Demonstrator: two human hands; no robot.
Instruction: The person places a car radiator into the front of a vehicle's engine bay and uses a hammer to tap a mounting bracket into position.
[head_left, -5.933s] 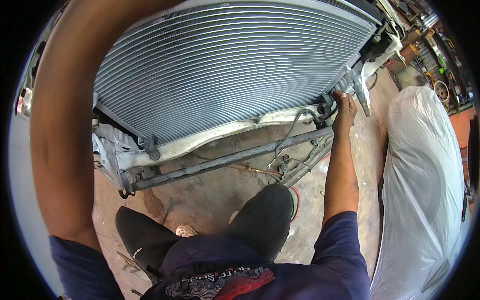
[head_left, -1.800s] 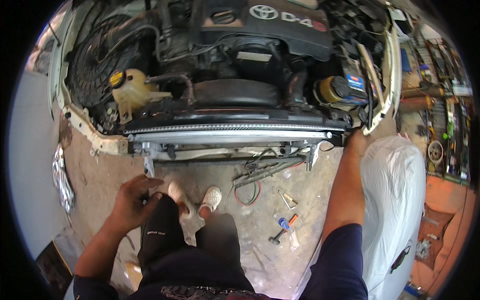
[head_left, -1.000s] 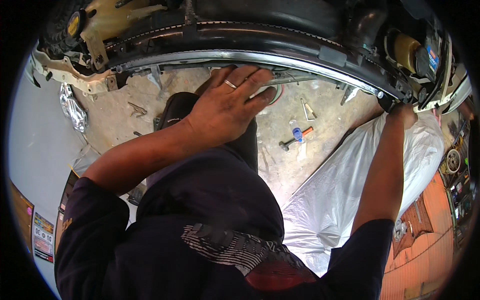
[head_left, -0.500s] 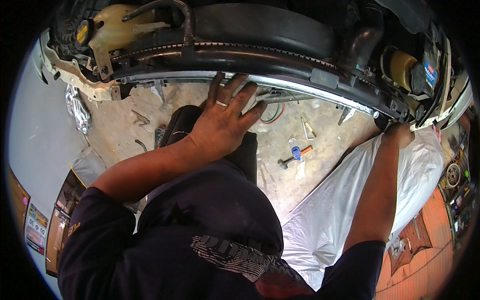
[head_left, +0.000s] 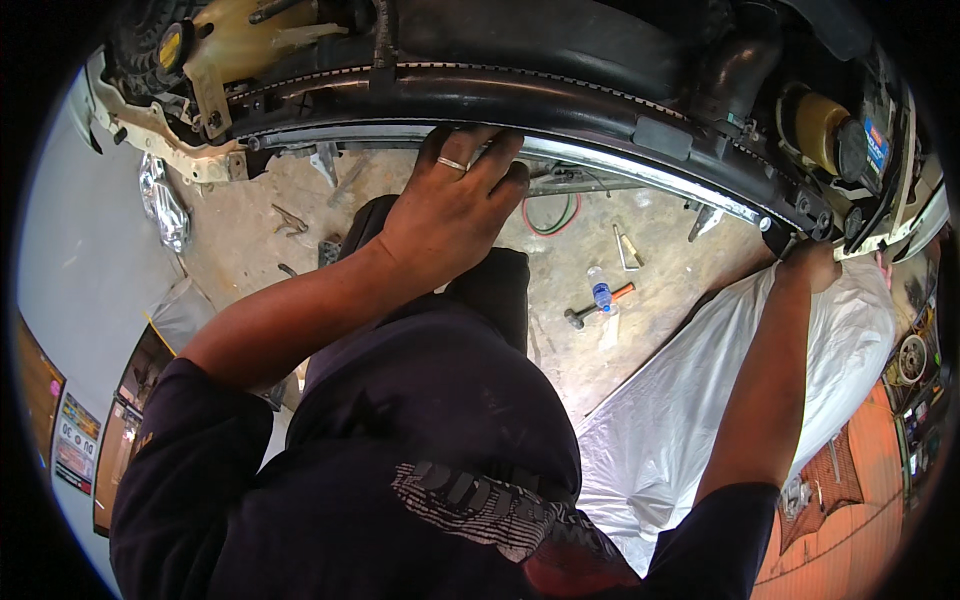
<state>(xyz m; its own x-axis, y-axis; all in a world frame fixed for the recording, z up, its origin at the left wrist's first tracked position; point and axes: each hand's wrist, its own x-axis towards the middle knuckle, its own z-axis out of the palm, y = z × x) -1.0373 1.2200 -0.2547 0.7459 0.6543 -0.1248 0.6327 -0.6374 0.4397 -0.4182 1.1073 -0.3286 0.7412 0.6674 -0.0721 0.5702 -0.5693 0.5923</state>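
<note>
A long black radiator (head_left: 470, 102) with a crimped top seam spans the car's front, a silvery strip (head_left: 640, 172) running along its near side. My left hand (head_left: 450, 205), a ring on one finger, hooks its fingers over that strip near the middle. Its fingertips are hidden behind the edge. At the radiator's right end, my right hand (head_left: 812, 266) is closed beside a black bracket and the pale body frame (head_left: 880, 238). What it grips is hidden by the fingers.
A yellowed reservoir (head_left: 240, 45) stands at upper left, an amber one (head_left: 818, 130) at right. White sheeting (head_left: 690, 430) drapes beneath my right arm. On the concrete floor lie a hammer (head_left: 580, 316), a plastic bottle (head_left: 600, 290) and a red-green hose (head_left: 552, 222).
My left hand's fingers, spread along the strip before, are now closer together and curled over it. The right hand stays at the radiator's right end. The whole view has shifted slightly.
</note>
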